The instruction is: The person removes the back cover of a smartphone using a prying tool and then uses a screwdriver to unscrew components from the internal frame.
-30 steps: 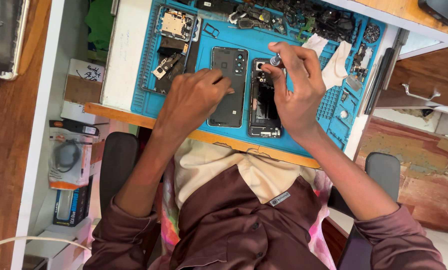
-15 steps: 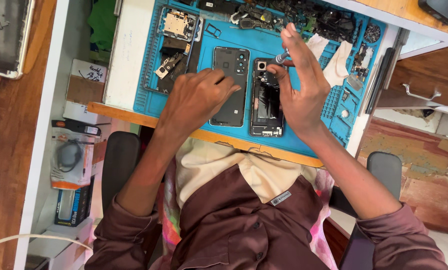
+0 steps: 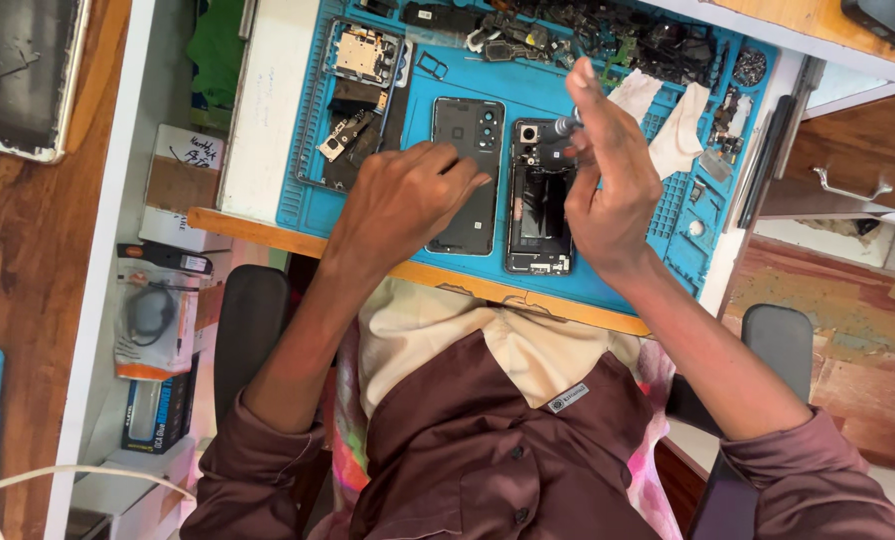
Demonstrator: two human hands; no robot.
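An opened dark phone body [image 3: 538, 205] lies on a blue work mat [image 3: 607, 275], its insides showing. Beside it on the left lies the phone's dark back cover [image 3: 469, 140] with camera holes. My left hand [image 3: 399, 200] rests on the lower left part of that cover, fingers curled. My right hand [image 3: 607, 175] is raised over the opened phone and pinches a small metal screwdriver [image 3: 564, 125] between thumb and fingers, its tip near the phone's upper end.
Loose phone parts and a circuit frame [image 3: 365, 55] lie at the mat's top left; a heap of dark parts [image 3: 617, 35] fills the far edge. White cloths [image 3: 667, 115] lie to the right. A chair's armrests [image 3: 250, 310] flank my body. Boxes [image 3: 157, 400] sit on a shelf left.
My right hand has lifted up off the opened phone with the screwdriver. The left hand stays on the back cover. The view has shifted slightly.
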